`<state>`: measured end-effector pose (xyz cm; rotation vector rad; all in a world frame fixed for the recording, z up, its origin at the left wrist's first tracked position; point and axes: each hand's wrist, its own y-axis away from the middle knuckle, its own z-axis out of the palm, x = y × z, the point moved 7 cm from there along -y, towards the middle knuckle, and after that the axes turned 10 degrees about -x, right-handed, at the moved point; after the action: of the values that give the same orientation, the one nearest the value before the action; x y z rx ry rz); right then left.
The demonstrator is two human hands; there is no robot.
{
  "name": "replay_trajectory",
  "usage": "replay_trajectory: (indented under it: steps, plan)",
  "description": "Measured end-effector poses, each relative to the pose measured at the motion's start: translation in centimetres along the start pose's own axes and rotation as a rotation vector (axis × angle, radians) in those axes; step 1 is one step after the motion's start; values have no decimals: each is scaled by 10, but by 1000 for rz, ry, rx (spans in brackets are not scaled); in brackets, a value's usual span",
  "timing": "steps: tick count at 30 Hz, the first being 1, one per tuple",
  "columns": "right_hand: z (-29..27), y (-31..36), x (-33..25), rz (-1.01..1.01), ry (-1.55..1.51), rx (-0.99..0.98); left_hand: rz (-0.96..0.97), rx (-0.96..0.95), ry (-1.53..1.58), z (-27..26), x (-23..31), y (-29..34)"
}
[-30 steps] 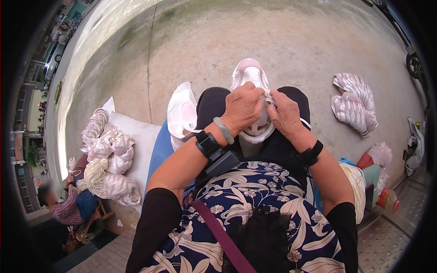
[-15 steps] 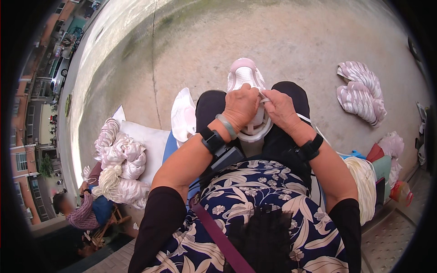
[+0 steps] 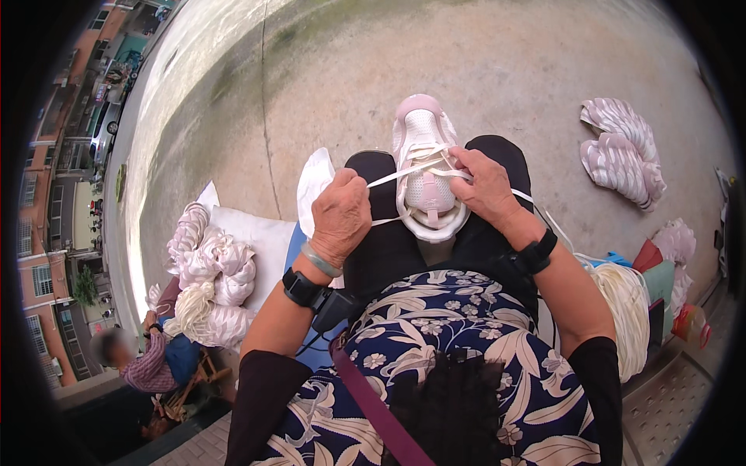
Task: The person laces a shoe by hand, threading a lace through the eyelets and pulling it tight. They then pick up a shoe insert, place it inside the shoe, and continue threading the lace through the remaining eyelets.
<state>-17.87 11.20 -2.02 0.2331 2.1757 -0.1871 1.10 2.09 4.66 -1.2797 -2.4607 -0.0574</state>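
A pink and white sneaker upper [image 3: 427, 190] sits between my knees, its toe pointing away from me. White shoelace [image 3: 403, 172] runs through its upper eyelets and crosses over the tongue. My left hand [image 3: 342, 213] is a closed fist left of the shoe, gripping the lace and holding it taut. My right hand [image 3: 483, 185] pinches the lace at the shoe's right edge, near the eyelets. A loose stretch of lace trails to the right past my right wrist. Another white shoe piece [image 3: 313, 186] lies beside my left knee.
Bundled pink and white shoe uppers [image 3: 225, 268] are heaped on the left. Two nested stacks of uppers [image 3: 622, 159] lie on the concrete floor at right. A hank of white laces [image 3: 619, 318] hangs near my right elbow. Another person [image 3: 151, 361] sits at far left.
My left hand has moved left and toward me, away from the eyelets, drawing the lace out. The right hand stays by the shoe's right edge. More of the tongue shows.
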Motion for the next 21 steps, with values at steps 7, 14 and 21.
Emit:
replay_trajectory:
  steps: [7, 14, 21]
  plan:
    - [0, 1, -11, -100, 90, 14, -747, -232, -577, -35, -248, 206]
    - [-2, 7, -15, -164, 48, 87, -591, -404, -483, 15, -201, 148]
    - [-3, -10, 18, 117, -277, 148, 27, 70, 66, 3, -43, -2]
